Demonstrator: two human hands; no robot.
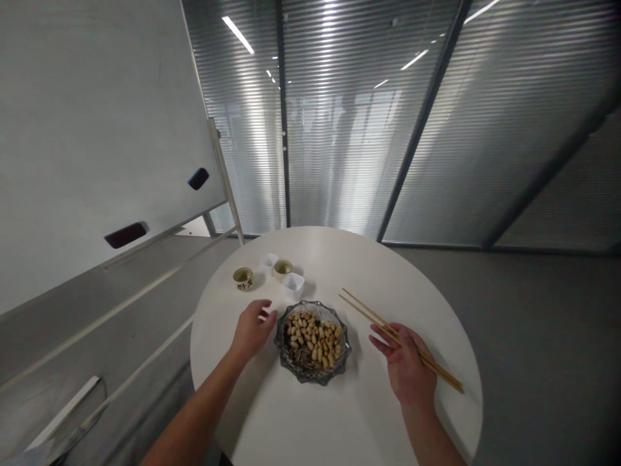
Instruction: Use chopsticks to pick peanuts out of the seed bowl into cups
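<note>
A pair of wooden chopsticks point(375, 318) rests in my right hand point(410, 369), their thin tips slightly apart and pointing up and left over the table. To the left, my left hand point(253, 329) hovers or rests beside the bowl, fingers loosely bent and apart, with nothing visible in it. Between both hands stands a dark glass bowl point(310, 377) with a jagged rim. It holds peanuts point(315, 336) in their shells and some striped sunflower seeds point(301, 355) at the near left. The chopstick tips are away from the bowl.
Behind the bowl on the round white table point(334, 252) are a white cup point(293, 285), a smaller white cup point(270, 261), a greenish cup point(283, 269) and a cup with dark characters point(243, 279). A whiteboard point(97, 129) stands left; glass partitions rise behind.
</note>
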